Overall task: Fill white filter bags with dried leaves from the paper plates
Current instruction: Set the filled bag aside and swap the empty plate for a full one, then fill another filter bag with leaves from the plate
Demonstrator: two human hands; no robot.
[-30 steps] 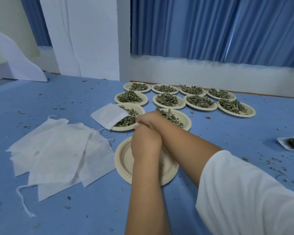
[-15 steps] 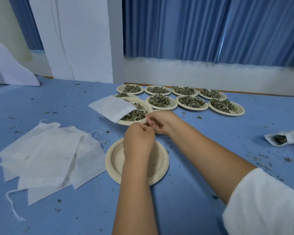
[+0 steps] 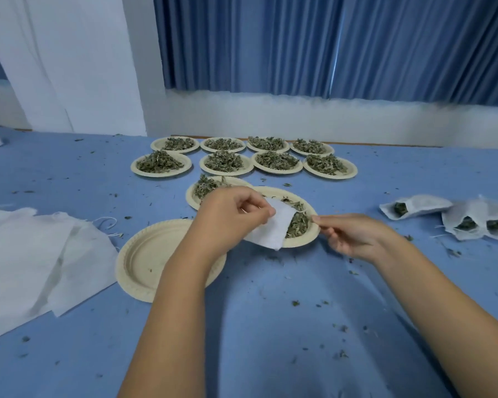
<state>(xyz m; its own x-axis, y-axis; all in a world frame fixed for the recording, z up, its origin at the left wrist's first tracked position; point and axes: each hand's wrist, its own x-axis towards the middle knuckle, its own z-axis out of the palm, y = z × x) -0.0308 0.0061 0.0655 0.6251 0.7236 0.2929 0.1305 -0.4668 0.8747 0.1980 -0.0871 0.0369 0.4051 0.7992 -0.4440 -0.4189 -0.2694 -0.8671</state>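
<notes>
Mid-frame, the left hand [image 3: 233, 217] pinches a white bag [image 3: 273, 228] over a plate [image 3: 301, 242] of dried leaves [image 3: 299, 224]. The right hand [image 3: 354, 236] is pinched beside it; I cannot tell on what.

Bare blue tabletop [image 3: 270, 334] lies open along the near side. Leaf-filled plates [image 3: 276, 162] crowd the far middle, flat empty bags [image 3: 35, 259] cover the left, and filled bags [image 3: 472, 222] sit at right.

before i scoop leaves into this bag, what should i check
1. Left hand grips the filter bag: ok.
2. Bag mouth open: cannot tell.
3. Bag held at the near leaf plate: ok.
4. Leaves on that plate: ok.
5. Right hand free to scoop: cannot tell; its fingertips are pinched together, on what is unclear.
</notes>
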